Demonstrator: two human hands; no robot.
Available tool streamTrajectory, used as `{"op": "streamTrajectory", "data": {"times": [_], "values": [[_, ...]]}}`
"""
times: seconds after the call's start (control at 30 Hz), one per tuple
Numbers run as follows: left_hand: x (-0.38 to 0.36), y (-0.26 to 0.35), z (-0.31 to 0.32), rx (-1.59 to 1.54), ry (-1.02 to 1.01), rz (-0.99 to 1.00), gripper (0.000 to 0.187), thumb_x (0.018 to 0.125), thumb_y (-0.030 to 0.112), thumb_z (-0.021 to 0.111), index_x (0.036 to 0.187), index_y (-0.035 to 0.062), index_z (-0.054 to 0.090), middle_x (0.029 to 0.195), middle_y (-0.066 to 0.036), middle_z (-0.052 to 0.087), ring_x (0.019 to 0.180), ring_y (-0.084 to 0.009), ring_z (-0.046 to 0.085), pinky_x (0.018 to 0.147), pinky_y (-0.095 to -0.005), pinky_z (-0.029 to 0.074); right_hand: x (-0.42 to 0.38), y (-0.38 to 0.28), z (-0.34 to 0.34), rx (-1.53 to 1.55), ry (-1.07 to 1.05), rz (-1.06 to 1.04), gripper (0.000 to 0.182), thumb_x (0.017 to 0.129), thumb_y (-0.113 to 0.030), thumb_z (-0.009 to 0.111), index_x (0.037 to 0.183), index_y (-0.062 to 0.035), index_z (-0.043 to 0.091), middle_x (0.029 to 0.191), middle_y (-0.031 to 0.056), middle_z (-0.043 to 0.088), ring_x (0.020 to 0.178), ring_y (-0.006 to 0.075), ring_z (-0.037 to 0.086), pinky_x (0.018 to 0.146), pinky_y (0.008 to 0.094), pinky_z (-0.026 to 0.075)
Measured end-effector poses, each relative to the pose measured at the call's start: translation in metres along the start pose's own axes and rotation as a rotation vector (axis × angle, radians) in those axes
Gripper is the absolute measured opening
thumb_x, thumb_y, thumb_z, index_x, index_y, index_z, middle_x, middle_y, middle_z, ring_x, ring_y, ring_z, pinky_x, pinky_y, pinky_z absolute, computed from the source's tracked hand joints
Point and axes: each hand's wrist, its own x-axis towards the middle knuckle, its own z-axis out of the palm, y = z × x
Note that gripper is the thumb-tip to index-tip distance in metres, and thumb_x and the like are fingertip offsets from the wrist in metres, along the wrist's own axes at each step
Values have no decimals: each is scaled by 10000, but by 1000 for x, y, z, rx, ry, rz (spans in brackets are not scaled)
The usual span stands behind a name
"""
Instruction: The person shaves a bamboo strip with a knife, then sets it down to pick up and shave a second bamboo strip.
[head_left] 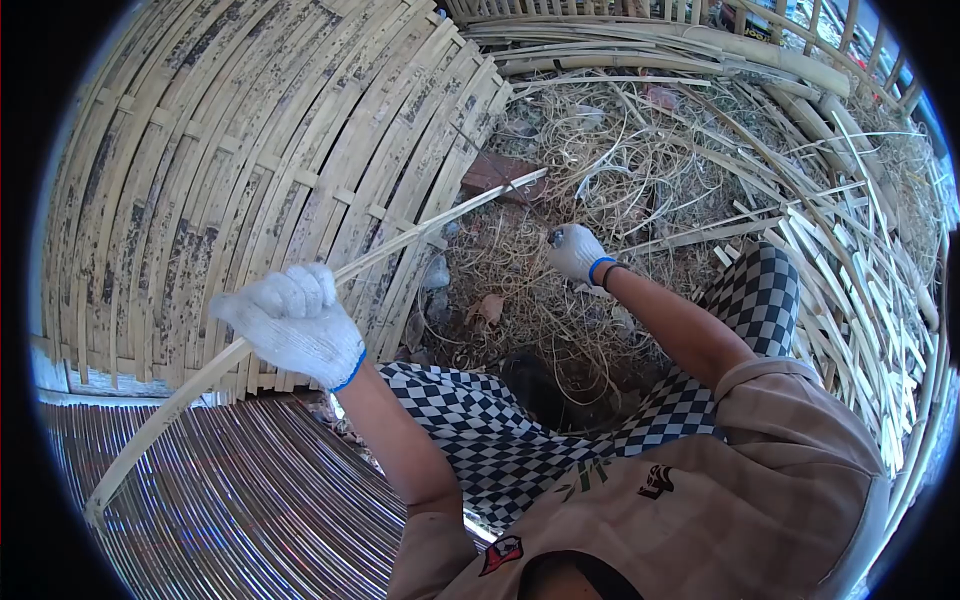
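My left hand (295, 325), in a white knitted glove with a blue cuff, is closed round a long pale bamboo strip (400, 240). One end of the strip reaches up and right to a reddish brick (505, 178); the other bends down to the lower left. My right hand (577, 253), gloved the same way, is closed in a fist over the littered ground, apart from the strip. Something small and dark shows at its knuckles, and a thin dark line runs from there up and left. What this hand grips is too small to make out.
A woven bamboo panel (230, 180) fills the upper left. Below it lies a dark slatted mat (230, 490). Curly bamboo shavings (640, 165) cover the ground ahead. Split strips (850, 320) are piled at the right, and thick bamboo poles (720, 50) lie at the back.
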Motion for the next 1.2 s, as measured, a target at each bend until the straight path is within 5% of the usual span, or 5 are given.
{"op": "streamTrajectory", "data": {"times": [0.17, 0.53, 0.77, 0.87, 1.2], "values": [[-1, -1, -1, 39, 90, 11, 622, 1099, 500, 332, 557, 199, 296, 456, 41, 256, 410, -102, 152, 413, -273, 158, 34, 53, 3, -918, -405, -518, 161, 820, -159, 689, 937, -97, 782, 878, 144, 759, 862, 316, 744, 711, 398, 577], [7, -3, -3, 26, 104, 18, 632, 1118, 463, 276, 548, 193, 300, 460, 40, 239, 409, -107, 153, 413, -283, 148, 9, 16, -1, -124, -124, 88, 194, 856, -171, 640, 819, -17, 752, 769, 174, 735, 802, 314, 747, 710, 440, 571], [22, 7, -27, 127, 481, 24, 611, 1066, 551, 415, 579, 195, 317, 474, 39, 250, 419, -95, 160, 425, -287, 141, 30, 79, 3, -931, -622, -323, 282, 949, -174, 575, 1111, 31, 681, 1023, 200, 747, 888, 315, 746, 791, 430, 581], [26, 29, -52, 142, 712, 72, 618, 1038, 579, 474, 588, 193, 299, 497, 41, 215, 438, -101, 142, 448, -290, 170, -17, 55, -16, -21, -141, 257, 486, 908, -243, 624, 1273, 61, 524, 1136, 275, 698, 958, 385, 724, 867, 452, 565], [20, 66, -64, -223, 744, 189, 572, 1053, 562, 441, 645, 204, 258, 538, 50, 148, 488, -125, 107, 499, -293, 210, -105, -47, -106, 655, -316, -234, 566, 983, -406, 653, 1368, -28, 481, 1160, 212, 673, 952, 314, 710, 802, 421, 588]]}}
